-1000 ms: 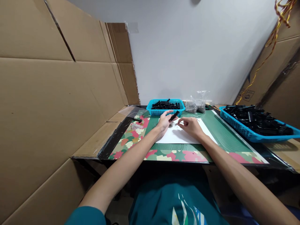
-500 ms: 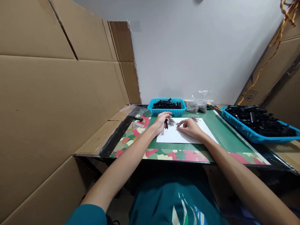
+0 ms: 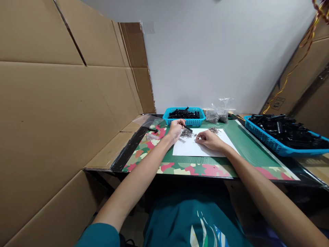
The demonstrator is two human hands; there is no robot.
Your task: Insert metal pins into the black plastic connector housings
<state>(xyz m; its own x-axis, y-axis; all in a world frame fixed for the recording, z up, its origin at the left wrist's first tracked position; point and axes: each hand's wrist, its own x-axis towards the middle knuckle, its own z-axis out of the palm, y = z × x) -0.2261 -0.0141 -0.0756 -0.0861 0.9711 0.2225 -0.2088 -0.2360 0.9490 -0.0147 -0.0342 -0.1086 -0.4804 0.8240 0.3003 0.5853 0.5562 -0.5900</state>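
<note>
My left hand point(image 3: 176, 130) is closed around a slim black plastic piece point(image 3: 188, 129), whose free end points right over the white sheet point(image 3: 189, 150). Just beneath it lies a pile of tiny metal parts point(image 3: 185, 134). Low over the sheet, my right hand point(image 3: 208, 140) has its thumb and fingertips pinched together. Whatever sits between those fingertips is too small to name. Behind the right hand is a second heap of tiny metal parts point(image 3: 214, 130).
A blue basket point(image 3: 184, 122) of black pieces stands at the back, and a larger blue basket point(image 3: 272, 144) of them is at right. Clear plastic bags point(image 3: 212, 116) with small parts lean by the wall. A cardboard wall point(image 3: 51, 120) encloses the left side.
In my left hand the black piece has turned from hanging downward to pointing right, and the fingers have closed around it. My right hand stays pinched low over the sheet.
</note>
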